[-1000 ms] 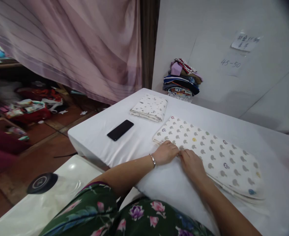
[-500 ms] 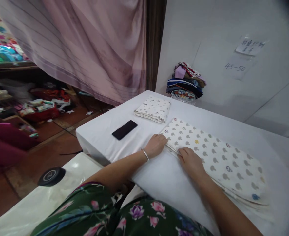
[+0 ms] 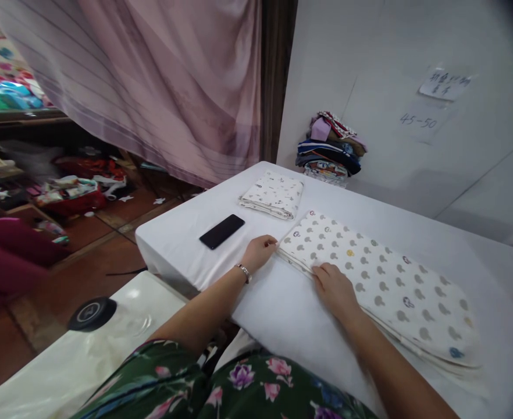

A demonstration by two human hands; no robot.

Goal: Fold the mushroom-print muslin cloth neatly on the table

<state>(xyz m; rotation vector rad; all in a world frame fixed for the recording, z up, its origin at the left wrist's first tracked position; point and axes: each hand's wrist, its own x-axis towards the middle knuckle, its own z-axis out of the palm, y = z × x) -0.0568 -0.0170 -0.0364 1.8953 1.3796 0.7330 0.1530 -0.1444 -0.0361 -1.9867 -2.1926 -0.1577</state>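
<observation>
A long folded white cloth (image 3: 372, 273) with grey mushroom-like prints and a few coloured ones lies flat in layers on the white-covered table (image 3: 282, 314). My left hand (image 3: 260, 251), a silver bracelet at its wrist, pinches the cloth's near left corner. Farther right, my right hand (image 3: 335, 289) grips the near edge, its fingertips over the top layer; the thumb is partly hidden. Beyond the left hand, a smaller folded cloth (image 3: 273, 195) with tiny prints rests near the far edge. A black phone (image 3: 222, 231) lies to its left.
A round black object (image 3: 91, 313) sits on a cream surface (image 3: 129, 343) at lower left. Folded clothes (image 3: 330, 148) are stacked by the wall beyond the table. A pink curtain (image 3: 186, 81) hangs behind; a red basket (image 3: 71, 198) stands on the floor.
My left hand has slid left from the near edge to the cloth's corner, uncovering that end. My right hand has shifted slightly left along the edge.
</observation>
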